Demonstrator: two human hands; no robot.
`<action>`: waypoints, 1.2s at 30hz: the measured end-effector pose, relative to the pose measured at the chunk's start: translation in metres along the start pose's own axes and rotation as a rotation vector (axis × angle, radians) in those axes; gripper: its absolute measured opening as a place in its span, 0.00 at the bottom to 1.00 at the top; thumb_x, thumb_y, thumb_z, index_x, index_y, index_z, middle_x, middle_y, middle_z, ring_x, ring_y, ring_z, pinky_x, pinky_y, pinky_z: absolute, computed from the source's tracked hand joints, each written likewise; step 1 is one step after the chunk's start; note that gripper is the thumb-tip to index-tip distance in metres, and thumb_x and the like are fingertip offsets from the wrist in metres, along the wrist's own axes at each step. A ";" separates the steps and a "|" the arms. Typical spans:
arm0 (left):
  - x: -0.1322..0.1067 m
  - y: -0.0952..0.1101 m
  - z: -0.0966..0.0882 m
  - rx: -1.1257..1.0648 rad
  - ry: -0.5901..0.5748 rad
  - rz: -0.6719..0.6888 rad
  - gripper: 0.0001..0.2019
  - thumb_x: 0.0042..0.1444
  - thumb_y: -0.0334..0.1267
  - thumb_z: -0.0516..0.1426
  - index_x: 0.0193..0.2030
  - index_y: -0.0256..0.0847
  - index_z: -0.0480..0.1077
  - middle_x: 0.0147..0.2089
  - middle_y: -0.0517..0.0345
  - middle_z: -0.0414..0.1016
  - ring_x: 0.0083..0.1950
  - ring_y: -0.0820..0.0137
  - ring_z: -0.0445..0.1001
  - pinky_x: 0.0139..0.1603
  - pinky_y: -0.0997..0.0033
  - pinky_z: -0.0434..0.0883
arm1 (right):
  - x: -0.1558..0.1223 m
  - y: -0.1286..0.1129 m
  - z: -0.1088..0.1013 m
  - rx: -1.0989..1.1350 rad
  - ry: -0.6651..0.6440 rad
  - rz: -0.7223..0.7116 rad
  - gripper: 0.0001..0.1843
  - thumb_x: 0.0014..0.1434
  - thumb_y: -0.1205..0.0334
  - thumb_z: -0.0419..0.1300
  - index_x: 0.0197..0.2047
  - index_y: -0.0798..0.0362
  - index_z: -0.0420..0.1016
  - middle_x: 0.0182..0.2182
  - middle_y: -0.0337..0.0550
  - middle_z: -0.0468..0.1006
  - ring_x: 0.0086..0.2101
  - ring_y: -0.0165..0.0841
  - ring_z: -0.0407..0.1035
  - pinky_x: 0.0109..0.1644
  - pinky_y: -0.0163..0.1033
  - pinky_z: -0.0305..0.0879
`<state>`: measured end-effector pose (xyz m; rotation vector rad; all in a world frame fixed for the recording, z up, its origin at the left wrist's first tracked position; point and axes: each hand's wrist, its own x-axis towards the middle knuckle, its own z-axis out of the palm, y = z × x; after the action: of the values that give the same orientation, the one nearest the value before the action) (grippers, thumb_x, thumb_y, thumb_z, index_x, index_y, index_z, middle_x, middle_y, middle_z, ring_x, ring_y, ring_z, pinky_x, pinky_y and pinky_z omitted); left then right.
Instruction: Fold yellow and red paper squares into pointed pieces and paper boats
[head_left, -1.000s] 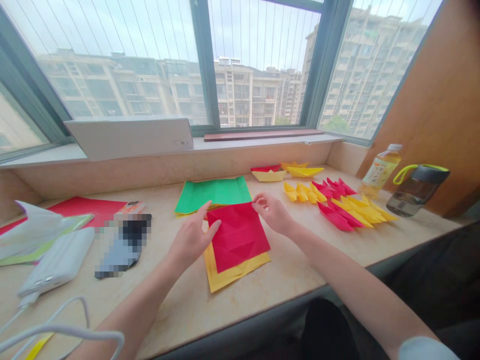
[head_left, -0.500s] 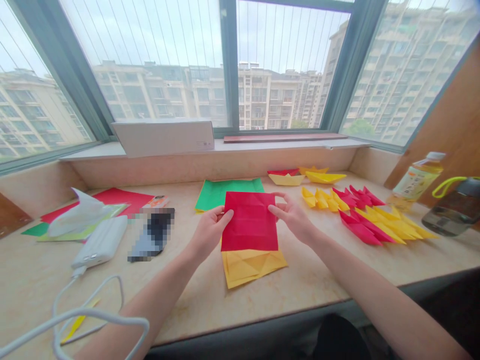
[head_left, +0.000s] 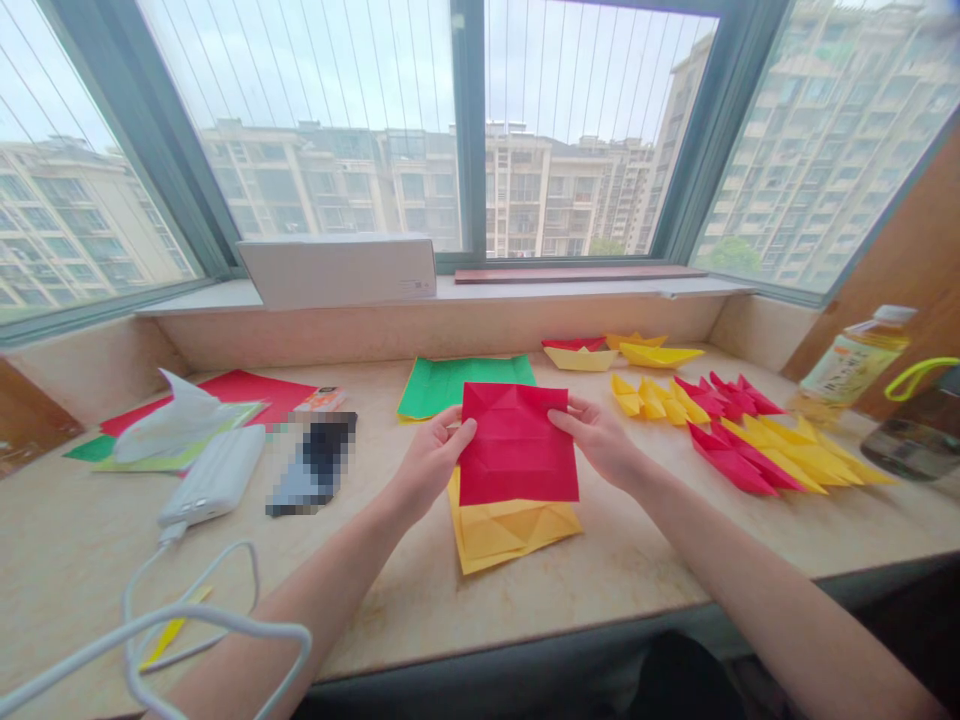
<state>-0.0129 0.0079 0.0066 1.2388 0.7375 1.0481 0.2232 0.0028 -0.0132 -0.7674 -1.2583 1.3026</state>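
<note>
A creased red paper square (head_left: 516,445) is lifted off the counter, held upright by both hands. My left hand (head_left: 431,462) pinches its upper left edge and my right hand (head_left: 600,440) pinches its upper right edge. Beneath it a creased yellow sheet (head_left: 510,530) lies flat on the beige counter (head_left: 615,570). Behind the red square lies a green sheet (head_left: 446,385).
Folded red and yellow paper boats (head_left: 750,440) lie in rows at the right, two more (head_left: 600,352) near the sill. A drink bottle (head_left: 851,362) and a dark flask (head_left: 919,425) stand far right. A power bank (head_left: 214,478) with white cable (head_left: 187,620), tissue and coloured sheets (head_left: 225,395) lie left.
The red square has been lifted off the yellow sheet and raised upright between both hands. The camera view has shifted slightly to the left.
</note>
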 end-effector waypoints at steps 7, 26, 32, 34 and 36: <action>0.001 0.000 -0.001 -0.031 0.003 0.047 0.24 0.51 0.47 0.67 0.52 0.38 0.73 0.34 0.53 0.83 0.32 0.66 0.80 0.30 0.74 0.73 | -0.002 -0.002 -0.005 -0.030 0.080 -0.036 0.08 0.53 0.55 0.70 0.36 0.48 0.82 0.32 0.38 0.83 0.35 0.34 0.74 0.40 0.37 0.68; 0.000 -0.002 -0.004 0.216 0.014 0.195 0.07 0.57 0.35 0.56 0.39 0.38 0.74 0.37 0.56 0.78 0.33 0.72 0.73 0.31 0.77 0.67 | -0.003 0.005 -0.014 -0.242 0.037 -0.147 0.06 0.50 0.67 0.60 0.29 0.51 0.79 0.27 0.37 0.77 0.31 0.31 0.66 0.38 0.37 0.59; -0.002 -0.001 -0.005 0.243 0.054 0.235 0.07 0.59 0.38 0.55 0.39 0.40 0.73 0.33 0.60 0.76 0.30 0.74 0.70 0.28 0.78 0.63 | -0.003 0.009 -0.017 -0.204 0.024 -0.157 0.05 0.52 0.67 0.60 0.29 0.51 0.78 0.28 0.37 0.75 0.31 0.31 0.66 0.38 0.37 0.58; -0.002 -0.001 -0.005 0.216 0.049 0.216 0.10 0.60 0.43 0.56 0.42 0.40 0.72 0.33 0.60 0.76 0.29 0.73 0.70 0.28 0.78 0.64 | -0.003 0.008 -0.017 -0.225 0.032 -0.179 0.06 0.53 0.67 0.60 0.29 0.51 0.78 0.28 0.37 0.76 0.32 0.31 0.66 0.39 0.37 0.59; -0.002 -0.001 -0.006 0.190 0.044 0.181 0.15 0.61 0.49 0.56 0.46 0.40 0.71 0.34 0.58 0.78 0.30 0.72 0.73 0.29 0.77 0.66 | -0.003 0.007 -0.016 -0.265 0.044 -0.209 0.06 0.53 0.68 0.59 0.29 0.51 0.78 0.28 0.37 0.77 0.32 0.32 0.68 0.40 0.38 0.60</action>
<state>-0.0191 0.0087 0.0045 1.4711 0.7833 1.1765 0.2368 0.0046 -0.0241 -0.8202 -1.4523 0.9571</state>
